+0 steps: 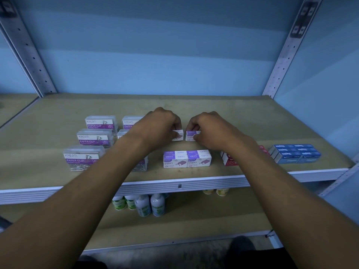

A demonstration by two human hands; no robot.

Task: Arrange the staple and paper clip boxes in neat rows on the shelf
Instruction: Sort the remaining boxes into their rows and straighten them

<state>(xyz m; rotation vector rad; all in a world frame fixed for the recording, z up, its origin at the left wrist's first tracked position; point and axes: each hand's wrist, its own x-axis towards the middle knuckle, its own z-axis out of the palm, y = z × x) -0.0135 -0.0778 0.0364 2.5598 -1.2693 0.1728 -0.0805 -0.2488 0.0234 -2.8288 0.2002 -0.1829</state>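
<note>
Two small white-and-purple staple boxes stood side by side, a narrow gap between them, at mid-depth on the shelf (233, 117). The left hand (159, 127) was closed round the left box (179, 135), fingers curled over its top and thumb at its front. The right hand (209, 129) likewise pinched the right box (190, 135), fingertips on its top edge and thumb at its lower front. Nearer the shelf's front edge sat a block of four matching staple boxes (187, 158), two wide and stacked two high, squared together. To the left were clear paper clip boxes (95, 139) with purple labels, in two columns running front to back; the nearer column was partly hidden by the left forearm. To the right, behind the right forearm, stood red boxes (230, 159), only partly visible, and beyond them a tidy block of blue boxes (296, 153) near the shelf's right end. On the shelf below stood small bottles (149, 204) in a cluster.
</note>
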